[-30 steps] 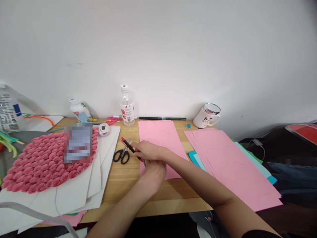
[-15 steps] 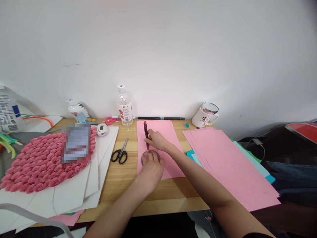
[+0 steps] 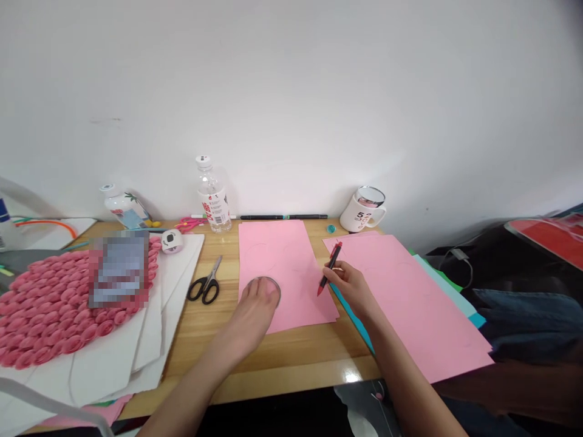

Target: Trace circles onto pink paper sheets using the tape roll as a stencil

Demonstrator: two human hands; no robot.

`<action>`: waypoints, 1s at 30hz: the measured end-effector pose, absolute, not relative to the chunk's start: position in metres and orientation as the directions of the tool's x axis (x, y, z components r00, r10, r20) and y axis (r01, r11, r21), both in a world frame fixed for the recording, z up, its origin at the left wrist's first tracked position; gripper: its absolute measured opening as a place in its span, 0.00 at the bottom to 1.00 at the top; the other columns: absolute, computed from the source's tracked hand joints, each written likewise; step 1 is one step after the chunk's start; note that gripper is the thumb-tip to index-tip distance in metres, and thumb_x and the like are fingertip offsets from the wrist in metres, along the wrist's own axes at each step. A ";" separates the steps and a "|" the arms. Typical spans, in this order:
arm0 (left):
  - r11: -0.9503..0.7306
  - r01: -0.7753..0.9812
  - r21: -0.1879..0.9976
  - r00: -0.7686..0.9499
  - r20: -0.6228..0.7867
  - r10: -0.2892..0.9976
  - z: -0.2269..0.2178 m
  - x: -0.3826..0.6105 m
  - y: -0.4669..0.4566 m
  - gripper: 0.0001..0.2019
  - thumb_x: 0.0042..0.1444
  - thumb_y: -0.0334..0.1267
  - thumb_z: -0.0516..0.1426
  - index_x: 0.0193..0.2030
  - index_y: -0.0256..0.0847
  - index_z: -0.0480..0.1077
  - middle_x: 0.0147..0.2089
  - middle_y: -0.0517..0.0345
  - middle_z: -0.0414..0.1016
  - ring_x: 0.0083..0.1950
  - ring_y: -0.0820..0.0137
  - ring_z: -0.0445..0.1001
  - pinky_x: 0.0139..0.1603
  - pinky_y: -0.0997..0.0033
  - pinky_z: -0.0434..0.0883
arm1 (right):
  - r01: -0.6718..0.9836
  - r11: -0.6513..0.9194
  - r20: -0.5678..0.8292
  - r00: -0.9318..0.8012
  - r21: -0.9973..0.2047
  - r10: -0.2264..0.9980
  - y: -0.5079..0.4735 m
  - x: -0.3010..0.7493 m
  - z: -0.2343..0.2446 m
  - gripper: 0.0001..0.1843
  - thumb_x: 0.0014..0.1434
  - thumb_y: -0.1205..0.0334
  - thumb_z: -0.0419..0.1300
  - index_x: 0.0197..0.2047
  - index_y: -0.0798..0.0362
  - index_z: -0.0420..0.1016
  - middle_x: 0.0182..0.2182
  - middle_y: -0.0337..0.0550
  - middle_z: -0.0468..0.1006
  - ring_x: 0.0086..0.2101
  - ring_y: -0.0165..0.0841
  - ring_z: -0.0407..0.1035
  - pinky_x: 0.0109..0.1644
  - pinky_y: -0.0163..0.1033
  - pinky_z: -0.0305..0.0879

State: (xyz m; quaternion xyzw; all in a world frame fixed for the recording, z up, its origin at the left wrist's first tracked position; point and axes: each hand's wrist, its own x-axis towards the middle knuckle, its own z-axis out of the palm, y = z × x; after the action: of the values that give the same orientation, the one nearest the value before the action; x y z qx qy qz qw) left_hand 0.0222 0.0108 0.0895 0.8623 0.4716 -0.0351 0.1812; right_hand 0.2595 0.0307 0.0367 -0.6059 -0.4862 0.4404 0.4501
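My left hand (image 3: 252, 309) lies on a small round clear lid (image 3: 269, 285), pressing it flat onto a pink paper sheet (image 3: 282, 261) in the middle of the wooden desk (image 3: 291, 358). Its fingers cover most of the lid. My right hand (image 3: 350, 285) is closed round a red and black pen (image 3: 330, 267), tip pointing down-left, at the right edge of that sheet and apart from the lid. Faint drawn circles show on the paper.
Black scissors (image 3: 204, 285) lie left of the sheet. A stack of pink sheets (image 3: 410, 297) over blue and green ones lies to the right. Water bottle (image 3: 212, 195), white mug (image 3: 362, 211), markers (image 3: 282, 216) stand along the wall. Pink paper roses (image 3: 50, 297) on white card sit left.
My right hand has carried the pen away from the lid, from above it over to the sheet's right edge. The left hand stays on the lid. The view has shifted slightly.
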 end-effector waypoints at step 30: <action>-0.409 0.684 0.604 0.463 0.074 0.883 0.046 -0.012 0.006 0.16 0.66 0.35 0.40 0.43 0.38 0.68 0.57 0.47 0.70 0.66 0.64 0.60 0.70 0.52 0.53 | 0.049 -0.194 -0.187 0.119 -0.980 0.975 -0.008 0.243 0.043 0.22 0.52 0.42 0.61 0.38 0.54 0.70 0.27 0.44 0.79 0.32 0.38 0.74 0.39 0.42 0.67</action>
State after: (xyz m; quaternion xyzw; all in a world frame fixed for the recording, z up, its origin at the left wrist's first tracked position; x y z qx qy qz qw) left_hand -0.0123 0.0060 0.0456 0.8163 0.4798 0.1953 0.2553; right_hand 0.2426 -0.0078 0.0433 -0.5884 -0.4352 0.5010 0.4619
